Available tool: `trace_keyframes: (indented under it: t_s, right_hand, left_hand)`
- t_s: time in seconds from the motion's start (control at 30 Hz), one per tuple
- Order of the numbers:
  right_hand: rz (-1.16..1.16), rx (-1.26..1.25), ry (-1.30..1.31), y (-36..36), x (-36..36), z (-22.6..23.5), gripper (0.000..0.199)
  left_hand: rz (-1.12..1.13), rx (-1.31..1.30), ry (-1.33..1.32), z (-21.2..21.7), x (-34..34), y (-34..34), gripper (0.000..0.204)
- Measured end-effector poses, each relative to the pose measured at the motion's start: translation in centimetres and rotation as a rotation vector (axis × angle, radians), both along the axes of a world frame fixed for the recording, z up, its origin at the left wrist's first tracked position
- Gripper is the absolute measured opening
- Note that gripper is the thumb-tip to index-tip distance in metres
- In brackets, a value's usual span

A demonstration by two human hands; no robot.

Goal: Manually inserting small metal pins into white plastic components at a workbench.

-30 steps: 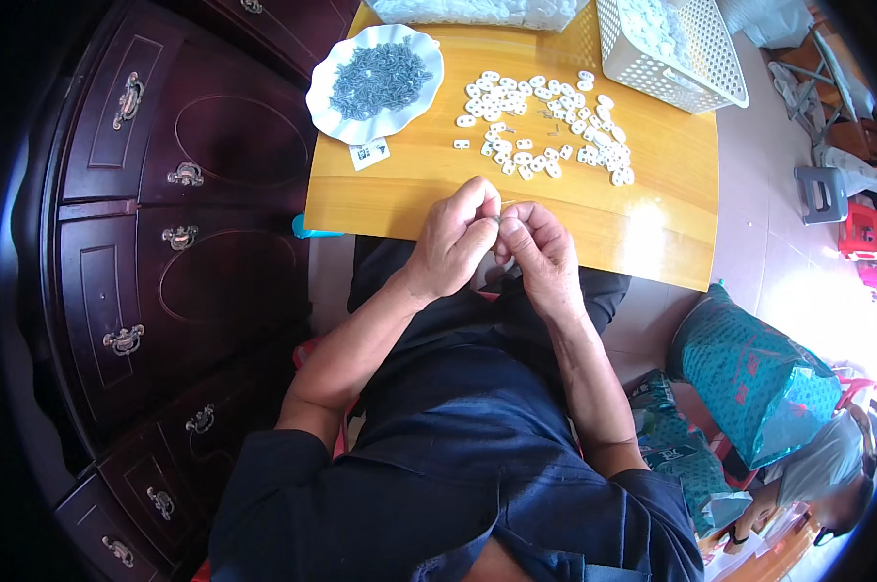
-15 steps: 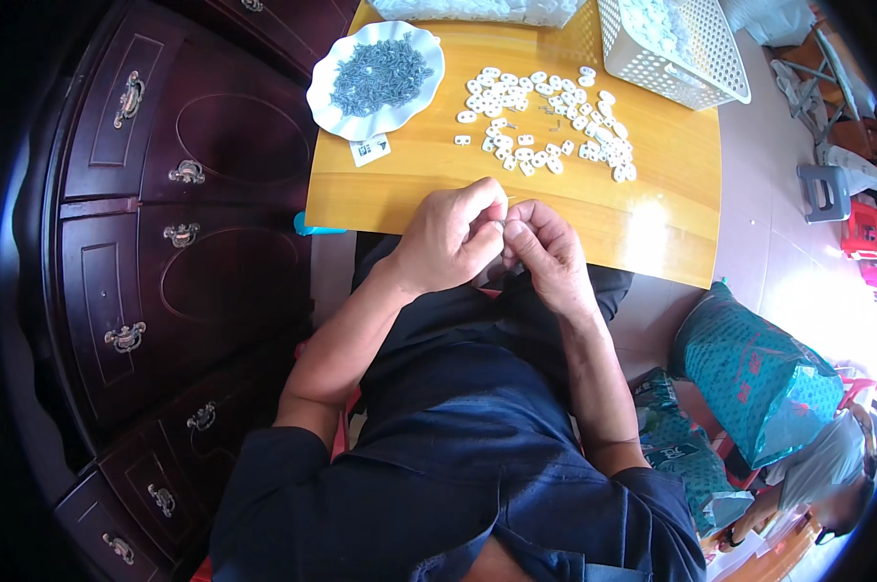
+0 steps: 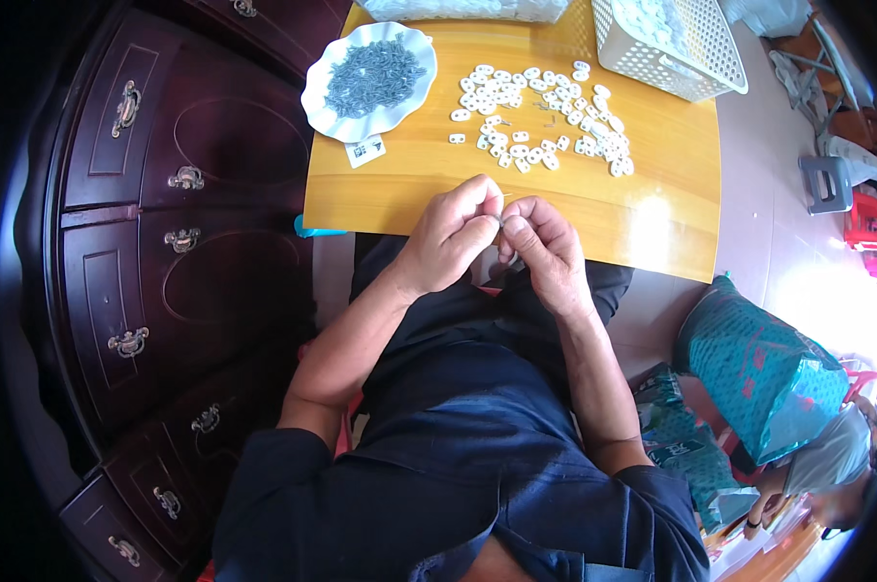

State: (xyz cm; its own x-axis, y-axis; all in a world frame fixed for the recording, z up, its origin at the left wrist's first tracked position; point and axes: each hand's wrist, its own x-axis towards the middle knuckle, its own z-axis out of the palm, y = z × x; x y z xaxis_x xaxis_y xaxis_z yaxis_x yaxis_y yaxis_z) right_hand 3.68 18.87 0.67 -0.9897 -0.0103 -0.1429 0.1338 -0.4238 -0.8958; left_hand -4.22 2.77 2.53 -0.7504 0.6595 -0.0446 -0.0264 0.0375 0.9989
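Since the earlier frame your hands have barely shifted, staying pressed together over the near edge of the wooden table point(image 3: 409, 194). Your left hand point(image 3: 450, 235) and right hand point(image 3: 545, 247) pinch fingertips around something too small to make out. Beyond them a scatter of small white pieces point(image 3: 540, 116) lies mid-table. At the far left corner sits a white dish point(image 3: 322, 92) of grey metal bits point(image 3: 372, 76); a white basket point(image 3: 666, 44) occupies the far right corner. A dark wooden cabinet point(image 3: 167, 242) stands at your left.
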Motion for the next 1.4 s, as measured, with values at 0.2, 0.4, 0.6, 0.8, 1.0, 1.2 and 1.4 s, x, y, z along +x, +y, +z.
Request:
trace_keyframes:
  t_s: [0.2, 0.4, 0.6, 0.8, 1.0, 1.2, 1.4]
  right_hand:
    - [-0.021, -0.015, -0.056, 0.1, 0.2, -0.2, 0.014]
    - [-0.052, -0.078, -0.040, 0.0, 0.2, 0.1, 0.009]
    - [-0.056, -0.134, -0.020, 0.2, 0.1, -0.3, 0.007]
    - [-0.062, -0.167, 0.040, 0.2, 0.1, -0.2, 0.005]
    - [-0.010, -0.128, 0.012, 0.7, 0.3, -0.1, 0.003]
    - [-0.003, -0.101, -0.020, 0.6, 0.6, 0.1, 0.005]
    - [-0.027, -0.013, 0.012, 0.2, 0.7, -0.1, 0.003]
  left_hand:
    - [0.046, 0.045, -0.002, 0.4, 0.6, 0.8, 0.006]
    - [0.040, -0.019, 0.132, 0.0, 0.8, 0.7, 0.004]
    - [0.037, -0.054, 0.166, 0.0, 0.9, 0.8, 0.004]
    - [0.048, -0.068, 0.268, 0.1, 0.9, 1.0, 0.004]
    - [0.059, -0.104, 0.440, 0.7, 1.1, 1.3, 0.006]
    - [0.022, -0.022, 0.216, 1.0, 1.1, 0.8, 0.005]
    - [0.044, -0.033, 0.168, 0.7, 1.3, 1.0, 0.006]
